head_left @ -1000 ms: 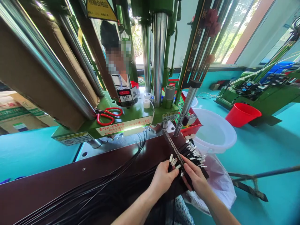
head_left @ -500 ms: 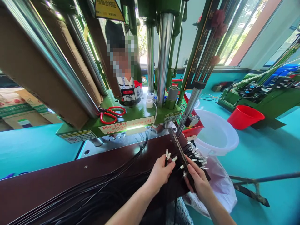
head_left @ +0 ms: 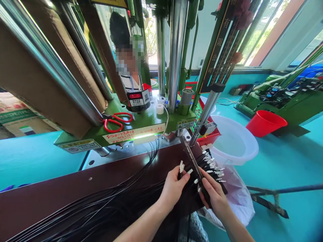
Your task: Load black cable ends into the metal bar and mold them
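My left hand (head_left: 174,185) is closed around a few black cables with silvery connectors (head_left: 181,166) poking up past the fingers. Beside it, my right hand (head_left: 214,190) grips the near end of a long, narrow dark metal bar (head_left: 192,158), which slants away toward the machine. One or two connectors (head_left: 196,180) show along the bar's left side by my right fingers. Just right of the bar, a bundle of cable ends with silvery connectors (head_left: 214,168) lies on the brown tabletop (head_left: 75,188). Black cables (head_left: 108,208) spread across the left of the table.
A green press machine (head_left: 141,122) stands behind the table, with red-handled scissors (head_left: 118,121) on its ledge. To the right are a white tub (head_left: 234,141), a plastic bag (head_left: 239,195) and a red bucket (head_left: 266,123). Behind the machine is a person (head_left: 126,60).
The view has shifted slightly. My left hand's connectors have drawn closer together at its fingertips, while my right hand keeps its hold on the bar.
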A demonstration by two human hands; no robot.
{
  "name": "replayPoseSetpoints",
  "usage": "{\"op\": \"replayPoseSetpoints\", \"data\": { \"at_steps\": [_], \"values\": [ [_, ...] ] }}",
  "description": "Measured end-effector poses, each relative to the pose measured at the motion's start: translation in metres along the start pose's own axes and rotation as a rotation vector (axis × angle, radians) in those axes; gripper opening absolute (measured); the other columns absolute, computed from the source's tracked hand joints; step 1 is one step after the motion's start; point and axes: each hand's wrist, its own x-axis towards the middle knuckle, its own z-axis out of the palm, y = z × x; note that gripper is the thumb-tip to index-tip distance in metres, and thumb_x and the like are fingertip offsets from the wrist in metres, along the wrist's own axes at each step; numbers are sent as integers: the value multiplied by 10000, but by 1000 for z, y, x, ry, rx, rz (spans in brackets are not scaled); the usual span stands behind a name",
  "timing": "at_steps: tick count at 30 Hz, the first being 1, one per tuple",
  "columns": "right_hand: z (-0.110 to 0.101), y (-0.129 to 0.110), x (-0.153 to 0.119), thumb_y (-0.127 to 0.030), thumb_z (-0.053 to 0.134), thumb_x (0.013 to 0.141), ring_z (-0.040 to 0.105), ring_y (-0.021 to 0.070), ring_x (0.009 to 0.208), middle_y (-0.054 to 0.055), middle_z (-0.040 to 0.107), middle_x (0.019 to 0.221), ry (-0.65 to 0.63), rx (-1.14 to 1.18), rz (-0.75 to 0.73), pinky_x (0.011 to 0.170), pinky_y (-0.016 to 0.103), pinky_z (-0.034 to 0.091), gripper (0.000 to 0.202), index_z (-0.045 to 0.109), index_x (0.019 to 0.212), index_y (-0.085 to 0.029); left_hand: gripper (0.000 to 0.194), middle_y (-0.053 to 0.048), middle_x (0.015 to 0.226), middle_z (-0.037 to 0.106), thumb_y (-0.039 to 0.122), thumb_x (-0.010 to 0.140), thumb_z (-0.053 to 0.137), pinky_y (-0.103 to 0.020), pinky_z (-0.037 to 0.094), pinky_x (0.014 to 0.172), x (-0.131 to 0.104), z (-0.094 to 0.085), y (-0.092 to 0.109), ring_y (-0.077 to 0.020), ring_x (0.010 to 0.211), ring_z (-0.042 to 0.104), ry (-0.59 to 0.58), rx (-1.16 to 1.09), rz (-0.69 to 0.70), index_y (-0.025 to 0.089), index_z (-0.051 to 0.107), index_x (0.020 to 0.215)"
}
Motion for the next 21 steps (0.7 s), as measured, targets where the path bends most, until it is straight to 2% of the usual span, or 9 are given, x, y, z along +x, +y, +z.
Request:
{"op": "replayPoseSetpoints", "data": {
  "at_steps": [3,7,12,17,21],
  "values": [
    [1,-1,-1,-500,533,792,357,51,297,-62,475,463,-1,2,-4,263,146,274,556,452,1263,-216,250,98,414,326,338,649,628,-195,176,401,2,0,1,-34,379,236,-13,81,45,177,446,591],
    [-2,1,-1,-493,488,824,340,53,292,-71,436,417,-40,-46,-34,271,145,253,550,433,1279,-190,274,91,410,325,354,621,646,-201,196,425,0,-1,5,-47,401,257,13,70,41,177,446,556],
    [-5,8,0,-475,429,861,344,59,300,-67,440,433,-78,-138,-74,275,152,254,553,369,1321,-174,225,87,406,334,321,658,595,-205,205,435,0,-2,5,-55,404,264,-3,139,62,179,446,569],
    [1,10,0,-487,389,873,356,63,329,-66,435,452,-87,-264,-110,300,157,278,572,319,1350,-180,195,78,433,353,277,682,557,-205,217,435,2,-5,2,-56,411,284,-9,255,132,179,429,571],
    [2,8,0,-505,424,851,352,65,317,-71,420,436,-65,-204,-76,287,154,264,578,367,1324,-179,229,71,465,366,371,752,478,-201,245,415,4,-9,5,-64,409,319,-22,242,185,180,440,632]
  ]
}}
